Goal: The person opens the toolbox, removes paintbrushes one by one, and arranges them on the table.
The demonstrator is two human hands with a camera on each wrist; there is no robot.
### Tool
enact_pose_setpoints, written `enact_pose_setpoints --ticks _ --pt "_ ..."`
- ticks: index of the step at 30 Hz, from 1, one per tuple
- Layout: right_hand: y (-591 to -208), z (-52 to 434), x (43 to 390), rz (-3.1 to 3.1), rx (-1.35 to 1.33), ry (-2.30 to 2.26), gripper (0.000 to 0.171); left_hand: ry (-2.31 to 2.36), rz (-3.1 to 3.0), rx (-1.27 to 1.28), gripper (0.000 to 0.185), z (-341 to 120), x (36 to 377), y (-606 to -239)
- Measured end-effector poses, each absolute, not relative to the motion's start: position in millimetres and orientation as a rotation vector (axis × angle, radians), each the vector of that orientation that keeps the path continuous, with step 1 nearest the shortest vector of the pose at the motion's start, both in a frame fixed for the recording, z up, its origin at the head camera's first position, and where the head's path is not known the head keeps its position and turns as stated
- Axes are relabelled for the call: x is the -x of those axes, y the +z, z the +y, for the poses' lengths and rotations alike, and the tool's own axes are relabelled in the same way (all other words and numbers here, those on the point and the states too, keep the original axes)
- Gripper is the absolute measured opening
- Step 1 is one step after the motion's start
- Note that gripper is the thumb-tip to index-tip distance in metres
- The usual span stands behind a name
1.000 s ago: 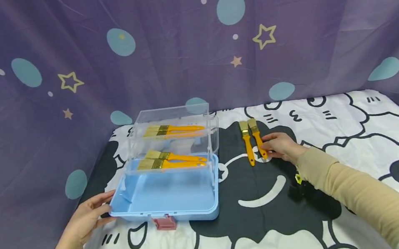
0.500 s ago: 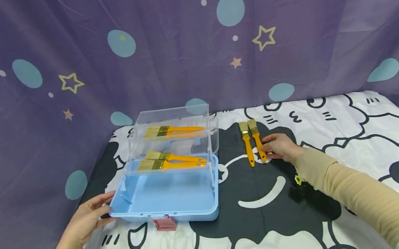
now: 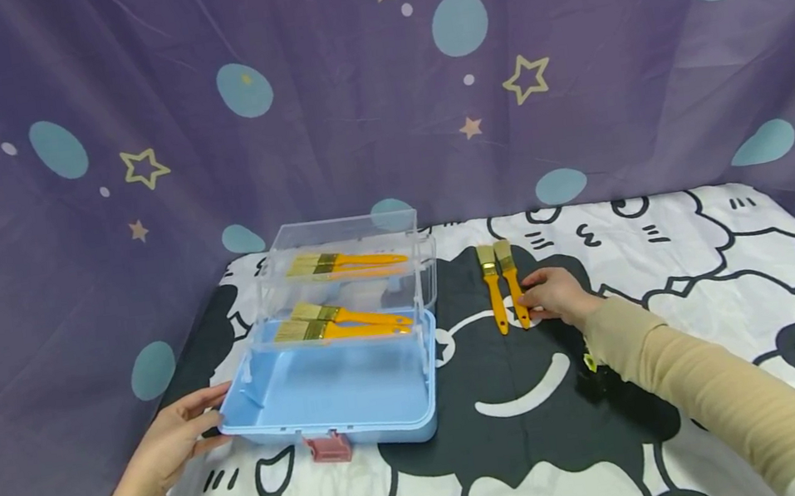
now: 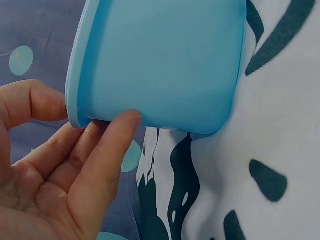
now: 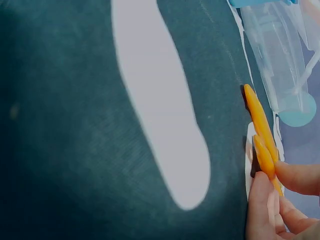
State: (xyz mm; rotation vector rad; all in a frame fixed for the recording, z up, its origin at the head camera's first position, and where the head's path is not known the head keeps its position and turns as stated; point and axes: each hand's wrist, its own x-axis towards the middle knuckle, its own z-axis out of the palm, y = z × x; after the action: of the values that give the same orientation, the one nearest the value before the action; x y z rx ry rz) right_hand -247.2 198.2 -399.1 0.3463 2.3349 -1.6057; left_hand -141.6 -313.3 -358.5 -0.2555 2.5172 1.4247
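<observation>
A light blue storage box (image 3: 330, 426) stands at left with its clear trays raised. My left hand (image 3: 175, 438) holds its front left corner; in the left wrist view the thumb presses one wall (image 4: 165, 65) and the fingers sit at the rim. Two yellow-handled paintbrushes lie side by side right of the box, bristles pointing away. With thumb and fingers, my right hand (image 3: 558, 294) pinches the handle of the right paintbrush (image 3: 510, 273). The left paintbrush (image 3: 495, 294) lies close beside it. In the right wrist view the pinched handle (image 5: 263, 155) shows its end; its bristles are out of sight.
Several more paintbrushes (image 3: 340, 327) lie in the raised clear trays (image 3: 417, 279). A pink clasp (image 3: 329, 447) hangs at the box's front. The cloth (image 3: 683, 294) bears a cartoon sheep print, and a purple curtain (image 3: 354, 145) closes off the back.
My right hand has shifted slightly left, and the right paintbrush's handle end has moved a little left and toward me. My left hand and the box have stayed in place.
</observation>
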Motion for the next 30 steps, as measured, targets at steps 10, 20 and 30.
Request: enact_pose_setpoints --ticks 10,20,30 --pt "-399.0 196.0 247.1 2.385 -0.392 -1.556 0.042 1.413 2.52 0.245 0.058 -313.1 141.3 -358.0" --pt "-400.8 196.9 247.5 2.4 -0.37 -1.556 0.041 1.41 2.528 0.248 0.058 -312.9 141.3 -358.5" --pt "-398.9 199.0 247.7 2.376 -0.352 -1.566 0.043 1.417 2.523 0.248 0.058 -313.2 140.9 -358.3"
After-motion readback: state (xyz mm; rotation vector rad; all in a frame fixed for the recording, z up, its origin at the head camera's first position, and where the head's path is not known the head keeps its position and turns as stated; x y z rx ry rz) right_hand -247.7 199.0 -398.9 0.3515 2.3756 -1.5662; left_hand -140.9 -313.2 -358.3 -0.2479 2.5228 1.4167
